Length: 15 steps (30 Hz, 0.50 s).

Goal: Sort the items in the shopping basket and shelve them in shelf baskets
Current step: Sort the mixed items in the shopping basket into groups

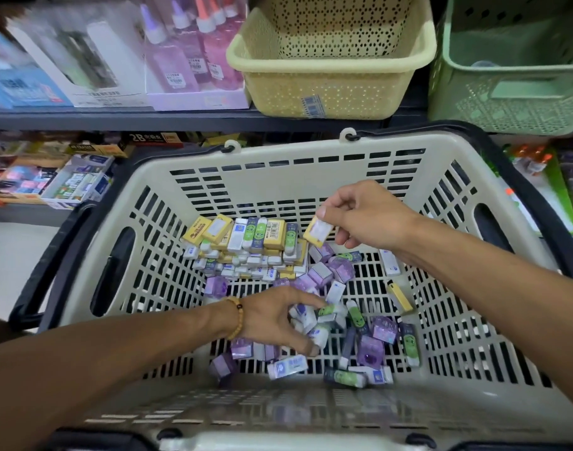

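A beige shopping basket (288,151) with black handles fills the lower view. Inside lie several small boxed erasers: a stacked pile of yellow, white and green ones (246,249) at the back, loose purple and white ones (369,340) on the floor. My right hand (363,216) pinches a yellow eraser box (318,231) above the pile. My left hand (275,317), with a bead bracelet at the wrist, reaches down among the loose white erasers (306,319), fingers curled over them; I cannot see whether it grips one.
On the shelf above stand a yellow perforated shelf basket (330,83) and a green shelf basket (513,96) to its right. Boxes of glue bottles (194,60) sit at upper left. A lower shelf at left holds stationery boxes (76,180).
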### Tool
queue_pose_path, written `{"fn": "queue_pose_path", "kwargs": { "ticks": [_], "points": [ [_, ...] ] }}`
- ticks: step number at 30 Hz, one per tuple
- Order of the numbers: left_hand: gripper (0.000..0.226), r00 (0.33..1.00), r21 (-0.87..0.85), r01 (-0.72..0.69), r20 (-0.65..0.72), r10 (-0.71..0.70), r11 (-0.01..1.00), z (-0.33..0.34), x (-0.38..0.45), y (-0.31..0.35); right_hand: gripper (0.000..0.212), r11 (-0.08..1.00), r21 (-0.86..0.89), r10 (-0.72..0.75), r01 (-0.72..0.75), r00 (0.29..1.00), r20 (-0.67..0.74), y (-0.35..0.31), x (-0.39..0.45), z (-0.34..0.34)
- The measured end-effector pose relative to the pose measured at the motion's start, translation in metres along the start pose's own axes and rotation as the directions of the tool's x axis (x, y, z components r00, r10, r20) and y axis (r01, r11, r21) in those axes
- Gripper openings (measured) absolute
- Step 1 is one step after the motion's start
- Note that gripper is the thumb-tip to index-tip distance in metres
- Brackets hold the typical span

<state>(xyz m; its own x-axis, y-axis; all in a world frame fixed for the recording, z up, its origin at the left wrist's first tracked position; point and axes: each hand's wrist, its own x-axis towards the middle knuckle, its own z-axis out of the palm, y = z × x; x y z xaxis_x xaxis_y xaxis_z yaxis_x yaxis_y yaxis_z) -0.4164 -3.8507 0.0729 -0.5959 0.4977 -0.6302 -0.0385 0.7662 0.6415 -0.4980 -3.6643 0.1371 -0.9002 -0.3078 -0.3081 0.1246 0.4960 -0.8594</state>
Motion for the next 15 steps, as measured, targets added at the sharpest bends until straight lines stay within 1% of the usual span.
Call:
{"fn": "queue_pose_path", "kwargs": {
  "ticks": [2, 3, 5, 6, 8, 10, 12, 14, 15],
  "points": [
    [0.063, 0.999, -0.235, 0.054, 0.005, -0.054, 0.970, -0.011, -0.015, 0.004, 0.012, 0.999, 0.037, 0.021, -0.021, 1.000, 0.011, 0.000, 0.003, 0.001],
    [0.059, 0.998, -0.362, 0.061, 0.018, -0.058, 0.930, -0.016, -0.024, 0.007, 0.013, 0.998, 0.056, 0.032, -0.033, 0.999, 0.017, 0.000, 0.005, 0.002],
    [0.067, 0.997, -0.605, 0.072, 0.052, -0.051, 0.793, -0.023, -0.042, 0.007, 0.014, 0.995, 0.082, 0.047, -0.050, 0.998, 0.029, 0.000, 0.010, 0.005],
    [0.063, 0.998, -0.686, 0.066, 0.062, -0.032, 0.725, -0.026, -0.051, 0.006, 0.014, 0.995, 0.084, 0.050, -0.053, 0.998, 0.039, -0.001, 0.013, 0.008],
    [0.040, 0.998, -0.788, 0.030, 0.060, 0.027, 0.615, -0.031, -0.069, 0.007, 0.014, 0.995, 0.079, 0.055, -0.060, 0.996, 0.071, -0.006, 0.023, 0.018],
    [0.030, 0.996, -0.866, 0.021, 0.059, 0.062, 0.500, -0.034, -0.085, 0.003, 0.014, 0.995, 0.072, 0.057, -0.064, 0.993, 0.101, -0.013, 0.034, 0.034],
    [0.029, 0.996, -0.902, 0.012, 0.048, 0.073, 0.431, -0.036, -0.100, -0.003, 0.012, 0.996, 0.063, 0.057, -0.065, 0.990, 0.126, -0.022, 0.047, 0.053],
    [0.034, 0.998, -0.930, 0.042, 0.059, 0.037, 0.365, -0.044, -0.107, -0.002, 0.013, 0.998, 0.039, 0.046, -0.052, 0.989, 0.138, -0.031, 0.058, 0.074],
    [0.040, 0.997, -0.927, 0.068, 0.073, -0.002, 0.369, -0.047, -0.110, -0.002, 0.014, 0.999, 0.021, 0.046, -0.049, 0.990, 0.136, -0.034, 0.063, 0.084]
  ]
}}
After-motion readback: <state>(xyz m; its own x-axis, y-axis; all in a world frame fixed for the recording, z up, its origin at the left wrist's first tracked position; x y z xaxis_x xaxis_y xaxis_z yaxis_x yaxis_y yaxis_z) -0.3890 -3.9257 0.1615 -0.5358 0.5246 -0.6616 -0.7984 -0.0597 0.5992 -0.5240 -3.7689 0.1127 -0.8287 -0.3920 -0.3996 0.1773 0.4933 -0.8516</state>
